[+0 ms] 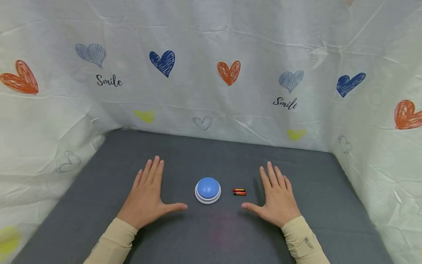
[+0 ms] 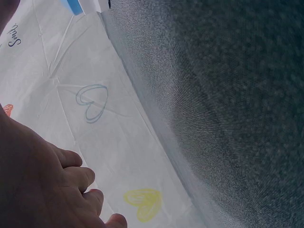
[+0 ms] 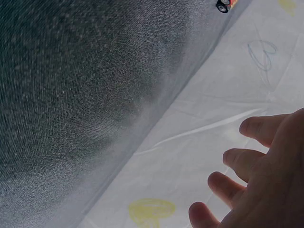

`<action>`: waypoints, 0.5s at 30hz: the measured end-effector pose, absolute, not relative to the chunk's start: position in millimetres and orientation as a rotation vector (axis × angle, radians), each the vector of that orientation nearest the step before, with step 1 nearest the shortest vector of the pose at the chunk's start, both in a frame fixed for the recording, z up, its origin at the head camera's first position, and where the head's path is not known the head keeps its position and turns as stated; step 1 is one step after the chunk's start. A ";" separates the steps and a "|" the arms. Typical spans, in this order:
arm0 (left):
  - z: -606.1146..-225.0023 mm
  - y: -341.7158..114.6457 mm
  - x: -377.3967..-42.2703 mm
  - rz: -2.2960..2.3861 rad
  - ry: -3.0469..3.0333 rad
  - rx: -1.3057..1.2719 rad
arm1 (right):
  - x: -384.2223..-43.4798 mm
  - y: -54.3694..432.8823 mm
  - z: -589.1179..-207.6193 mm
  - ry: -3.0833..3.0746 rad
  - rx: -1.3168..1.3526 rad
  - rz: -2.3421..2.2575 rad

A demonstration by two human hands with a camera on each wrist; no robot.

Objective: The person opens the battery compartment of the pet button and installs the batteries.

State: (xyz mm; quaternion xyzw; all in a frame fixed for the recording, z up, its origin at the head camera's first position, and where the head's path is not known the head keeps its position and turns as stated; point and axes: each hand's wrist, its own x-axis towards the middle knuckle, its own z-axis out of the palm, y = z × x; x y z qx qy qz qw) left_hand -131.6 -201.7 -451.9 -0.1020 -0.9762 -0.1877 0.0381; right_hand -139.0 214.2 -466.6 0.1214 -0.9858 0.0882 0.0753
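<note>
A round blue push light or button with a white base (image 1: 208, 189) sits on the grey table between the hands. Just right of it lie two small red-and-black batteries (image 1: 239, 191), side by side. My left hand (image 1: 147, 196) is held with fingers straight and thumb spread toward the blue dome, holding nothing. On the other side, my right hand (image 1: 276, 198) has its fingers extended and its thumb pointing toward the batteries, also with nothing in it. In the right wrist view the battery ends (image 3: 224, 5) peek in at the top edge; the left wrist view catches part of the blue-and-white object (image 2: 88, 5).
A dark grey cloth covers the table (image 1: 211, 234). White sheeting (image 1: 197, 29) printed with hearts and the word Smile hangs behind the table and along both sides.
</note>
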 end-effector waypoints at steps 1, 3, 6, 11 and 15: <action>-451.8 -201.5 -131.6 -0.574 -2.993 -0.314 | -138.7 214.3 -466.2 -2.954 0.363 0.268; -451.6 -201.1 -131.5 -0.569 -2.991 -0.315 | -138.3 214.3 -465.7 -2.950 0.363 0.273; -451.6 -200.5 -131.6 -0.555 -2.987 -0.319 | -138.0 214.3 -464.3 -2.943 0.362 0.280; -452.0 -201.7 -131.1 -0.552 -2.989 -0.317 | -138.7 213.5 -463.6 -2.941 0.376 0.286; -452.1 -202.0 -130.8 -0.557 -2.990 -0.321 | -139.5 212.9 -463.8 -2.929 0.395 0.299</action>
